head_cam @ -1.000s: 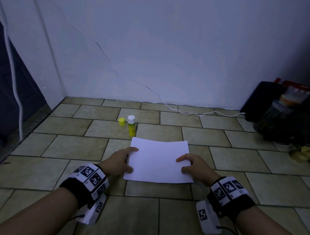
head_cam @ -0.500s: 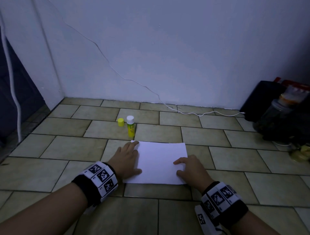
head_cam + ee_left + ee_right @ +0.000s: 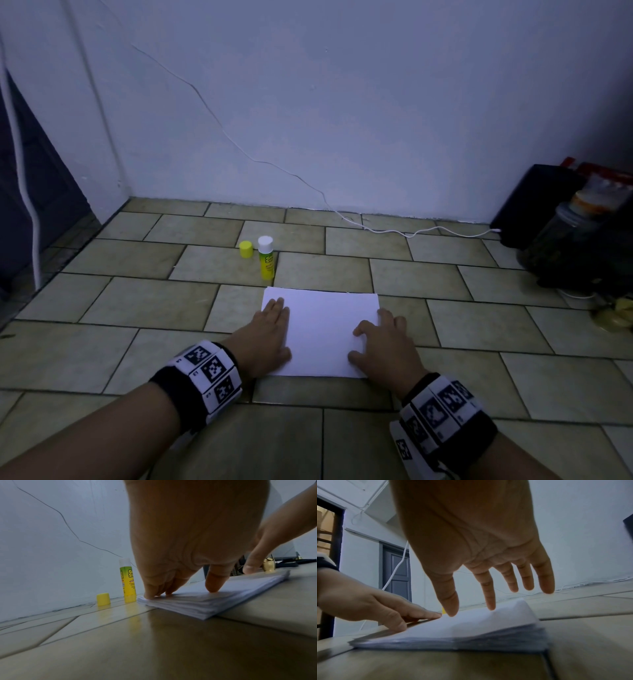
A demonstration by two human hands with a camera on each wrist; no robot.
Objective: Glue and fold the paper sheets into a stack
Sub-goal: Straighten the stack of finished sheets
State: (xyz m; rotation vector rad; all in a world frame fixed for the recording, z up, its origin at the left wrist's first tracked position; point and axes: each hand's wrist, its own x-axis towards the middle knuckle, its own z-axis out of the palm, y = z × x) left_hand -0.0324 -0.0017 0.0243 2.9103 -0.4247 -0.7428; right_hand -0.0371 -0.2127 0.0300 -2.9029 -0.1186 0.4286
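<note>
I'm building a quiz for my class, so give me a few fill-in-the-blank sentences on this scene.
1. Both hands press on a stack of white ____.
2. The glue stick stands with its yellow ____ off.
3. That part sits on the tiled ____.
4. The left hand lies ____ on the stack.

Missing: paper; cap; floor; flat

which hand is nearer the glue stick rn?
Left. The left hand lies flat on the paper stack's left edge, fingertips just short of the upright glue stick. The right hand rests on the stack's right side, farther away.
</note>
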